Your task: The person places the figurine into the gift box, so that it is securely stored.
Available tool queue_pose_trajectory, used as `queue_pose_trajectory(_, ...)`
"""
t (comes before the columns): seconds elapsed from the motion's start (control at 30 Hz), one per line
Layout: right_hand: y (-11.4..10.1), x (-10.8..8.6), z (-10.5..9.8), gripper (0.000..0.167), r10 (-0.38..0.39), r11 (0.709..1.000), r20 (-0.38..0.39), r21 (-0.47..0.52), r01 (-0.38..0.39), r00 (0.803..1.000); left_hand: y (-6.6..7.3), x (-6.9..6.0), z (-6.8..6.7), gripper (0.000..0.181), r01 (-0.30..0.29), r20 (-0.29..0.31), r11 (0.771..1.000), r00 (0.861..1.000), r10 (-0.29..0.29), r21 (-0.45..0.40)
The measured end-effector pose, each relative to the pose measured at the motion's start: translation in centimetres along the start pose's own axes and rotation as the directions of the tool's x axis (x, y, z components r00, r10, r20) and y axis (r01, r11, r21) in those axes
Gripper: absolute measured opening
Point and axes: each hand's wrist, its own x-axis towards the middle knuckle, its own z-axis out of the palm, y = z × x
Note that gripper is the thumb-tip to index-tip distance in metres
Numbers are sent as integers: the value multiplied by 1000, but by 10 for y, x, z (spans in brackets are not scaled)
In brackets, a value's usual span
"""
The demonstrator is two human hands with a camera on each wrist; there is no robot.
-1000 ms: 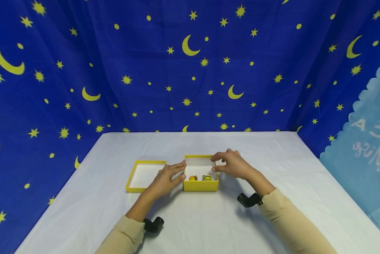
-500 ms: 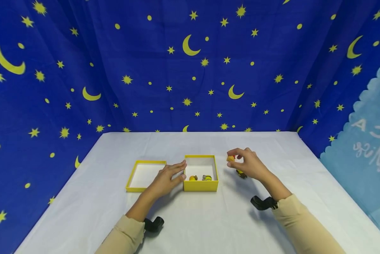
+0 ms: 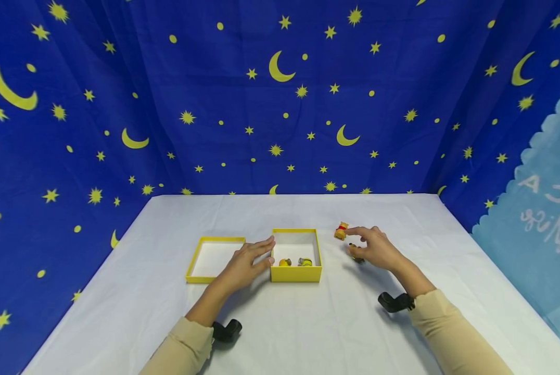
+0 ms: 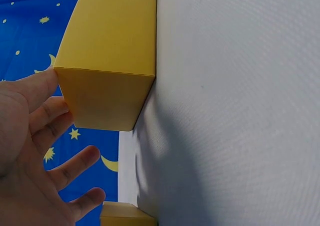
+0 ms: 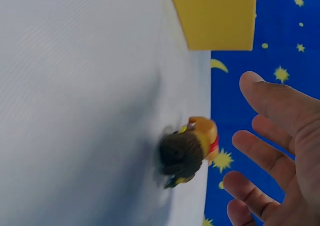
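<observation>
Your left sleeve [image 3: 174, 348] and right sleeve [image 3: 458, 336] are plain beige, each creased near its cuff [image 3: 196, 333]. Beside the cuffs you wear a black, elbow-shaped left camera [image 3: 227, 332] and a matching right camera [image 3: 395, 302]. Your left hand [image 3: 246, 264] and right hand [image 3: 376, 249] are bare.

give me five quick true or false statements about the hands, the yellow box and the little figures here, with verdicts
1. Two small figures show inside the open yellow box. True.
2. The left hand is holding a figure. False: it touches the side of the yellow box.
3. The orange-and-red figure is inside the box. False: it is on the white cloth, to the right of the box.
4. The shallow yellow lid is to the left of the box. True.
5. The right hand is gripping the box. False: it is apart from the box, near the orange-and-red figure.
</observation>
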Motion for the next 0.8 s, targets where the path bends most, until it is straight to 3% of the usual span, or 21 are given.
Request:
queue_pose_trajectory(0.3, 16, -1, 5, 58, -17, 999, 31, -51, 19, 999, 0, 0, 0, 48, -2, -5, 1000, 1000, 2, 6)
queue_pose_trajectory(0.8, 27, -2, 8, 63, -1, 1000, 112, -18, 3, 994, -1, 1, 1, 47, -13, -18, 1000, 1000, 13, 9)
